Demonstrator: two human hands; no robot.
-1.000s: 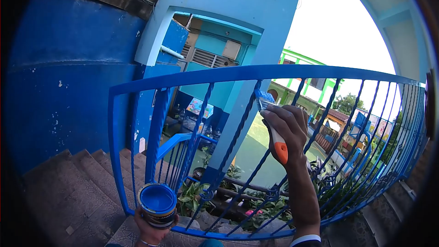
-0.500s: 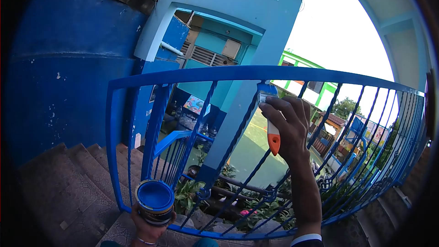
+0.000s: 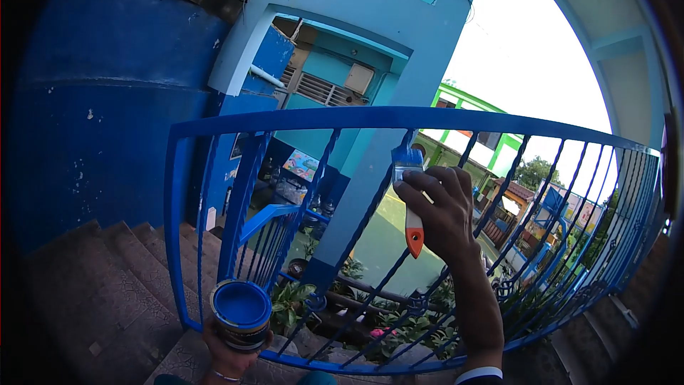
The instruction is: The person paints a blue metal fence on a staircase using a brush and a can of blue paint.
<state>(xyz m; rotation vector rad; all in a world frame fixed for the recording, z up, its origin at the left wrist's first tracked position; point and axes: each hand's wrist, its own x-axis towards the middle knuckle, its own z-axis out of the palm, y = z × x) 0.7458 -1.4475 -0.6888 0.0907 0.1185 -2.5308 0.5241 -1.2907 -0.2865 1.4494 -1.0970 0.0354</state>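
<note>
My right hand (image 3: 443, 207) grips a paintbrush (image 3: 413, 222) with a white and orange handle and a metal ferrule. Its blue-coated bristles touch a twisted baluster (image 3: 370, 212) just under the top rail (image 3: 320, 118) of the blue railing. Low at the left, my left hand (image 3: 231, 358) is wrapped round an open paint can (image 3: 242, 339). Blue paint (image 3: 241, 304) shows inside the can, which is held roughly upright. Part of the brush handle is hidden behind my fingers.
Concrete stairs (image 3: 117, 278) descend at the left beside a dark blue wall (image 3: 121, 150). Beyond the railing are leafy plants (image 3: 291, 302), a light blue pillar (image 3: 399, 93) and a lower handrail (image 3: 267, 215). More steps (image 3: 595, 335) lie at the right.
My right hand and the paintbrush have moved down and slightly left along the baluster. The left hand keeps the paint can in nearly the same place.
</note>
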